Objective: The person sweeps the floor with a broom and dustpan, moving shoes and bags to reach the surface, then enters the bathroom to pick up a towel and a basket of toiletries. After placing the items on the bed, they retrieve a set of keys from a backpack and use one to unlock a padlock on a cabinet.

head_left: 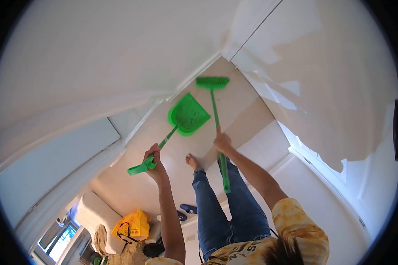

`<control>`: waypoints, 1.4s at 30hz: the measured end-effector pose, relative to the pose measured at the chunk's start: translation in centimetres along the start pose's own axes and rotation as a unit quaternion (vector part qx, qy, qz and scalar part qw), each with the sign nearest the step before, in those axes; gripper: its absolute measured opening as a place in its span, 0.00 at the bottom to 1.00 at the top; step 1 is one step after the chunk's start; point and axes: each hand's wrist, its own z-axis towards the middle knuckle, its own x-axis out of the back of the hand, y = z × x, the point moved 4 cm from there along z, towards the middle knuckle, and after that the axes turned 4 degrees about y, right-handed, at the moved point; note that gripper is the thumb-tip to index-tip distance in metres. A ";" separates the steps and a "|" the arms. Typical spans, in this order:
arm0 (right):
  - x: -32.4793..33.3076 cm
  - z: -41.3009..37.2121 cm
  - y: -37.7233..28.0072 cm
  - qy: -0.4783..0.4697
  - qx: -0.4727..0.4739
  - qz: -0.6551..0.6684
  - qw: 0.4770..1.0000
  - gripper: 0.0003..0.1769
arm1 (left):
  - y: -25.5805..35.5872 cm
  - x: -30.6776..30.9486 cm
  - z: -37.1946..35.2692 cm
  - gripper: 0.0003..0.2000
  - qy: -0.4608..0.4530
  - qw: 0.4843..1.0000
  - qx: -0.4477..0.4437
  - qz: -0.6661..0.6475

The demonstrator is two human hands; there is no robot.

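Observation:
My left hand is closed round the upper handle of a green long-handled dustpan. Its pan lies on the floor near the left wall, with small dark bits of debris in it. My right hand grips the green stick of a broom partway along. The broom head, bristles toward the corner, is at or close to the floor, beyond the pan and to its right. The broom's handle end reaches back over my thigh.
White walls meet at a corner ahead. My bare foot stands on the pale floor. Dark blue slippers lie behind. A yellow bag and a pale padded seat are at the lower left.

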 end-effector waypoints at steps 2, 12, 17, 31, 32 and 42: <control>-0.1 -4.2 2.6 0.021 0.032 0.092 0.995 0.35 | -0.5 0.5 0.2 0.05 -0.008 1.000 -0.009 0.004; 6.5 -0.5 15.1 0.063 -0.140 0.379 0.912 0.30 | -0.1 1.1 -0.2 0.03 -0.055 0.998 -0.032 0.016; -6.2 1.0 5.8 0.108 -0.193 0.238 0.946 0.36 | -0.8 1.2 -0.1 0.05 -0.099 0.993 -0.069 0.014; -0.5 4.8 2.3 0.163 -0.079 0.316 0.931 0.32 | -5.0 3.6 1.6 0.04 -0.133 0.988 -0.073 0.013; -3.8 9.8 0.8 0.113 -0.110 0.280 0.947 0.33 | -3.7 2.4 1.9 0.04 -0.136 0.987 -0.075 0.026; -1.0 -21.6 2.3 -0.034 -0.148 0.536 0.830 0.31 | -7.1 4.4 3.2 0.02 -0.165 0.982 -0.089 0.010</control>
